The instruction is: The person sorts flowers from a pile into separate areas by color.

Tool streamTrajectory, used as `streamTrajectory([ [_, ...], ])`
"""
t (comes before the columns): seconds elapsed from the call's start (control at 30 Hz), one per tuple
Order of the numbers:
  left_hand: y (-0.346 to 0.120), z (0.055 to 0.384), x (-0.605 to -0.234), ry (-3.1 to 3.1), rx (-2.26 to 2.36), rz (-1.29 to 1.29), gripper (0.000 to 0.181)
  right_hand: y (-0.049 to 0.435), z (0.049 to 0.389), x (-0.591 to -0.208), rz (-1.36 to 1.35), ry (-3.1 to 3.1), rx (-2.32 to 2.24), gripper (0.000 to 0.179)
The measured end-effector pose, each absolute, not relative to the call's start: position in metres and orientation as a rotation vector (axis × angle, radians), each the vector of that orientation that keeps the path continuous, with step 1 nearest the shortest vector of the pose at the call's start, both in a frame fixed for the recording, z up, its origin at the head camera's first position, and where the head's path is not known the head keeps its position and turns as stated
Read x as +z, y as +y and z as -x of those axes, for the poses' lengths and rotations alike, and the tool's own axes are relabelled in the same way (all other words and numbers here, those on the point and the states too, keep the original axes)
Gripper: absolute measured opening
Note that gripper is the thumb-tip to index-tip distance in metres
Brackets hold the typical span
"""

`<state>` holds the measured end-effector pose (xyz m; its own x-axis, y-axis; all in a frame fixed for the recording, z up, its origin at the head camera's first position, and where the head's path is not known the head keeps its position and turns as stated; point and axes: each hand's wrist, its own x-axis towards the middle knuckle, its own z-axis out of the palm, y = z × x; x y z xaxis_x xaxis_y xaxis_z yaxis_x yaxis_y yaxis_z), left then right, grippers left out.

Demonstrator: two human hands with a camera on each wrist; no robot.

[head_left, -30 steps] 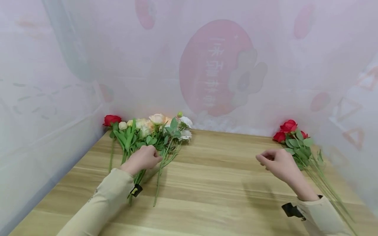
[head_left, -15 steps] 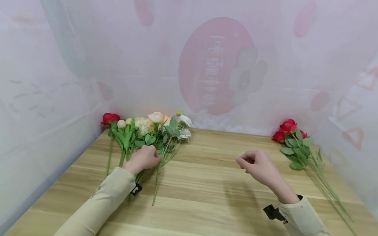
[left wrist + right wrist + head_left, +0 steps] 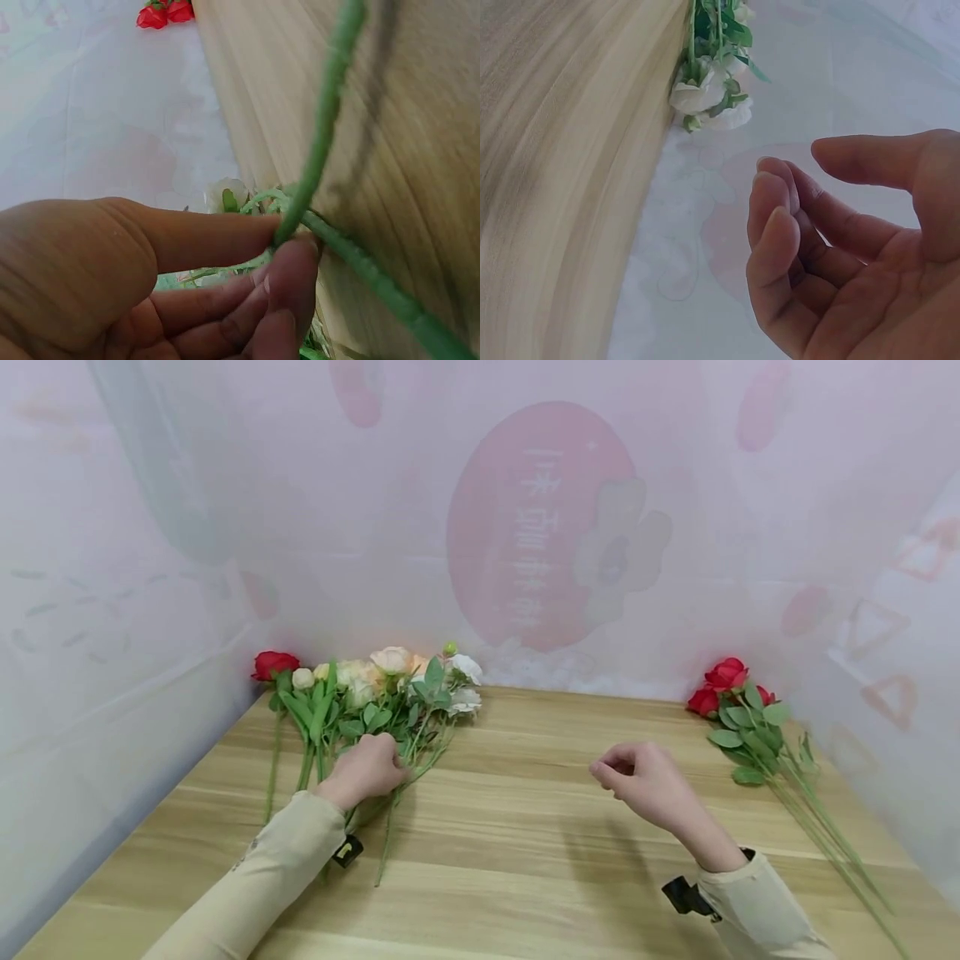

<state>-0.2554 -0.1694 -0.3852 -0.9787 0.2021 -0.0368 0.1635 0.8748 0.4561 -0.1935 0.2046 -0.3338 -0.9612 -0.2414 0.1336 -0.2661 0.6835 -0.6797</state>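
Note:
Over the bunch of mixed flowers, my left hand [image 3: 366, 768] pinches a green flower stem [image 3: 326, 112] between thumb and fingers. In the left wrist view a second green stem [image 3: 390, 292] runs just beside the fingertips. Which bloom belongs to the pinched stem cannot be told. White flowers [image 3: 465, 700], peach blooms [image 3: 392, 660] and green leaves lie just beyond this hand. My right hand [image 3: 648, 785] hovers above the wooden table [image 3: 510, 860], fingers loosely bent and thumb apart, with nothing in it.
At the right, several red roses [image 3: 726, 675] lie with their long stems [image 3: 832, 843] toward the front. A single red rose [image 3: 274, 665] lies at the far left. Printed cloth walls [image 3: 405, 543] enclose the table at the back and both sides.
My right hand has moved left, away from the red roses, toward the middle of the table. The left hand stays nearly in place while the stem beneath it shifts slightly.

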Motion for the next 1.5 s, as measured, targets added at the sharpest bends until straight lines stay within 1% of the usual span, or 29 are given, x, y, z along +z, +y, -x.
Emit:
streamTrajectory([
  [0.2,-0.173,0.253,-0.379,2.952,0.720,-0.237,0.048,0.202,0.194,-0.330,-0.439,-2.853,1.154,0.016],
  [0.5,-0.171,0.254,-0.375,2.936,0.757,-0.274,0.048,0.202,0.193,-0.332,-0.430,-2.876,1.136,0.020],
  [0.77,-0.170,0.255,-0.371,2.878,0.874,-0.358,0.047,0.203,0.194,-0.334,-0.414,-2.880,1.133,0.016],
  [1.07,-0.165,0.253,-0.363,2.791,1.038,-0.415,0.033,0.200,0.193,-0.335,-0.437,-2.874,1.145,0.017],
  [1.2,-0.157,0.249,-0.360,2.735,1.175,-0.425,0.023,0.199,0.193,-0.336,-0.458,-2.864,1.141,0.016],
  [1.37,-0.144,0.241,-0.356,2.635,1.411,-0.504,0.022,0.195,0.193,-0.338,-0.486,-2.866,1.157,0.015],
  [1.5,-0.131,0.232,-0.354,2.522,1.628,-0.578,0.018,0.189,0.190,-0.339,-0.509,-2.870,1.276,0.017],
])
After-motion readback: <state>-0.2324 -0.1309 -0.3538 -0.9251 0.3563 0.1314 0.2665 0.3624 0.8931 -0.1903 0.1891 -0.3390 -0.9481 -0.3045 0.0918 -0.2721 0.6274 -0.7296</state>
